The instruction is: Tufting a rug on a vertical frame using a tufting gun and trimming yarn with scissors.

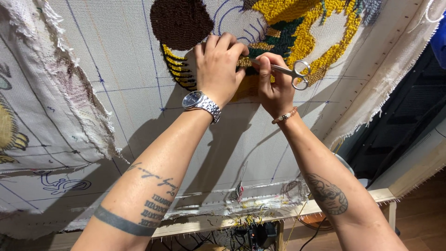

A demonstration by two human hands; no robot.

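**Both hands pressed to tufted cloth, small scissors in the right**

Far left: a frayed, loose cloth panel (55, 93) hanging over the edge of the stretched backing cloth (139, 69), marked with blue grid lines. Above and inward, a dark brown tufted patch (179, 21), with yellow-and-black striped tufting (176, 67) just below it.

Next, the left hand (218, 69), wrist in a silver watch (200, 103), forearm raised steeply from the lower left. Fingers curled together and pressed against the pile, pinching or pinning the yarn right at the working spot; nothing else held, as far as can be seen.

Just right of it, touching or nearly so, the right hand (275, 86), a beaded bracelet (284, 115) at the wrist. Fingers closed around a pair of small steel scissors (287, 70). Long axis nearly level, tilted slightly down to the right: tips pointing left toward the left fingertips, ring handles sticking out to the right, unthreaded by any finger. Blades open or shut: cannot tell, tips hidden between the hands.

Farther right, yellow and green tufting (306, 32), then the cloth's frayed edge. Below, a wooden frame bar (260, 218) with yarn scraps.
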